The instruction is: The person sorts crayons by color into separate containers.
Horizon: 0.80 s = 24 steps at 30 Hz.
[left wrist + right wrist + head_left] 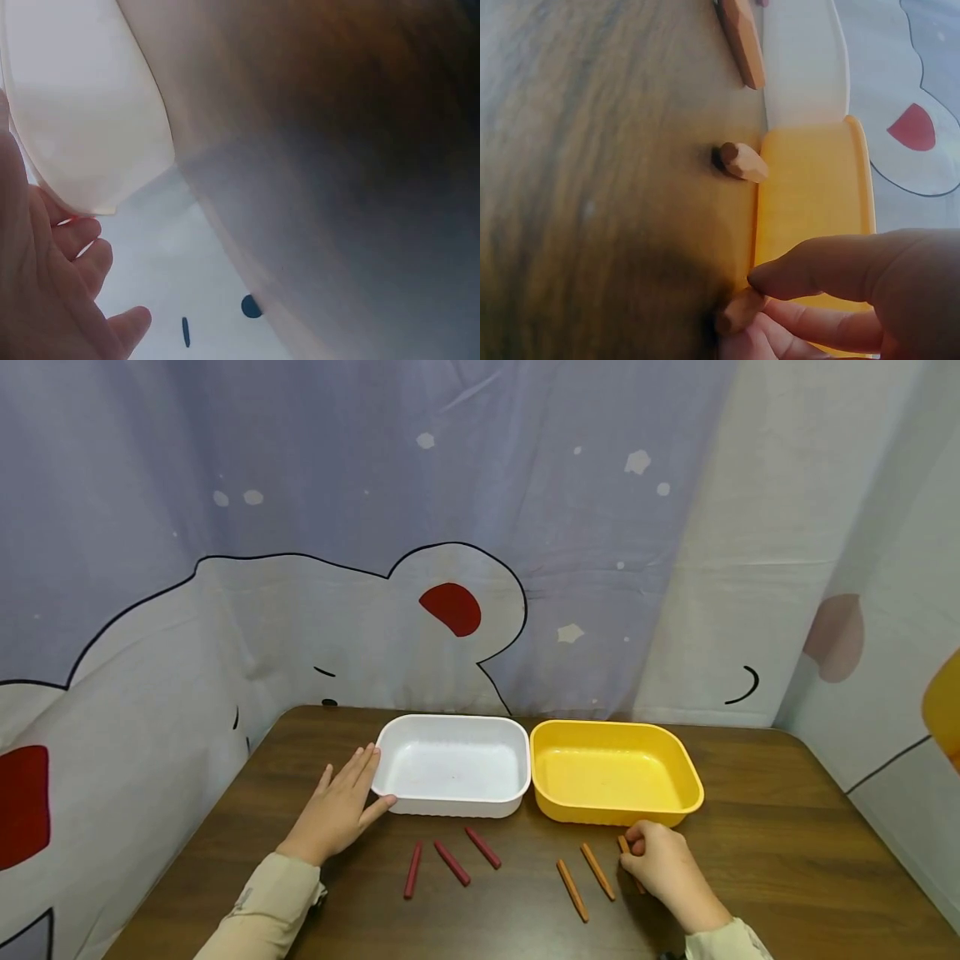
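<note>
My left hand (334,806) rests against the left side of a white plastic basin (455,808), its fingers extended along the rim and the thumb at the front corner. In the left wrist view, its fingertips (79,236) meet the basin's edge. In front of a yellow basin (611,815), my right hand (663,864) pinches an orange crayon (739,311) between thumb and fingers, low over the table. To its left, two more orange crayons (597,871) (572,890) lie slanted on the wood. Both basins hold nothing.
Three dark red crayons (452,863) lie on the brown wooden table (517,927) in front of the white basin. The two basins stand side by side. A printed curtain (360,635) hangs behind the table's back edge and along its sides.
</note>
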Motion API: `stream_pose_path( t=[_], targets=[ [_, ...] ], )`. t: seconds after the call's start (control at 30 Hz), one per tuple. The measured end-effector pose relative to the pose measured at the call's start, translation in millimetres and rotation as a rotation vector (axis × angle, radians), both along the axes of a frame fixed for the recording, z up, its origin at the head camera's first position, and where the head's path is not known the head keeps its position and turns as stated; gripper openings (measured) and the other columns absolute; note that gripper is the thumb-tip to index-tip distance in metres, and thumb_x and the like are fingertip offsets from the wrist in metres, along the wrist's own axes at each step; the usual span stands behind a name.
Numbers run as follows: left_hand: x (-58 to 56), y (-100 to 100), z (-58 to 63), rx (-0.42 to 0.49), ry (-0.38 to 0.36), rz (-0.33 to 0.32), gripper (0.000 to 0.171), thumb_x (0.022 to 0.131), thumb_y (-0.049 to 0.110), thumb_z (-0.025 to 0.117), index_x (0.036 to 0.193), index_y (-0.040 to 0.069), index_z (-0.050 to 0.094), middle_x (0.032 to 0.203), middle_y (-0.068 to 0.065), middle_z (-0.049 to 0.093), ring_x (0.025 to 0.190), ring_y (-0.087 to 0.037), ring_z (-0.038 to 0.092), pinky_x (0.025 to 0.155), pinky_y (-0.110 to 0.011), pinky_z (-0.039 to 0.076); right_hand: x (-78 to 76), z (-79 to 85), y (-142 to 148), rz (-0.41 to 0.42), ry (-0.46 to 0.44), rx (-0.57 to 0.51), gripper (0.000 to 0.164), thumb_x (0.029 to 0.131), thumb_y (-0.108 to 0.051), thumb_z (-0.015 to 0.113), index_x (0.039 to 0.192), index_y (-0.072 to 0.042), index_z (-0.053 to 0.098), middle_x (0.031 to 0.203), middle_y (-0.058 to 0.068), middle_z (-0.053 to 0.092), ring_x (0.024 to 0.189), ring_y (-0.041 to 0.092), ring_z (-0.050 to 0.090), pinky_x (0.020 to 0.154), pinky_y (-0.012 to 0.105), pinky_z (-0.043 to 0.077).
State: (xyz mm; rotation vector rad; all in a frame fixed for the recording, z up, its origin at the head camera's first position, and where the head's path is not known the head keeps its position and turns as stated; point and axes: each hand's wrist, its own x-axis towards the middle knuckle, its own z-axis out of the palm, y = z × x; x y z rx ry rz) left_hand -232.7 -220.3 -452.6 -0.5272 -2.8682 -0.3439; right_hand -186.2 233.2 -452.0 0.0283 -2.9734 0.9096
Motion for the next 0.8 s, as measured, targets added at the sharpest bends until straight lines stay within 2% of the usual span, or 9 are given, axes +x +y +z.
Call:
stream_pose_path(
  t=[0.3,0.6,0.8],
  targets=[
    [-1.0,0,0.2,0.009,0.000,-0.001,0.080,0.104,0.051,0.051,0.158,-0.003,0.028,0.164,-0.019,0.025,0.151,-0.037,0.025,0.118,-0.067,0.018,2.7,5.0,-1,0.002,0.012,-0.067,0.014,0.080,0.001,0.073,0.093,0.003,0.069,0.080,0.003,0.069,0.076,0.020,0.066,0.066,0.037,0.057],
    [-4.4,-2,-4.9,0.009,-0.009,-0.014,0.081,0.104,0.050,0.051,0.158,-0.004,0.026,0.165,-0.019,0.024,0.152,-0.037,0.022,0.119,-0.064,0.018,6.3,18.8,-4,0.016,0.015,-0.183,0.017,0.082,0.000,0.074,0.099,0.001,0.072,0.081,0.002,0.070,0.071,0.016,0.069,0.059,0.029,0.055],
    [-4.4,-1,-5.6,0.007,0.006,-0.020,0.080,0.103,0.048,0.054,0.157,-0.006,0.028,0.164,-0.021,0.026,0.151,-0.039,0.024,0.119,-0.063,0.021,3.1,29.9,-5,0.050,0.000,-0.229,0.020,0.085,-0.002,0.075,0.105,0.002,0.072,0.085,0.002,0.070,0.073,0.016,0.068,0.061,0.028,0.054]
  ],
)
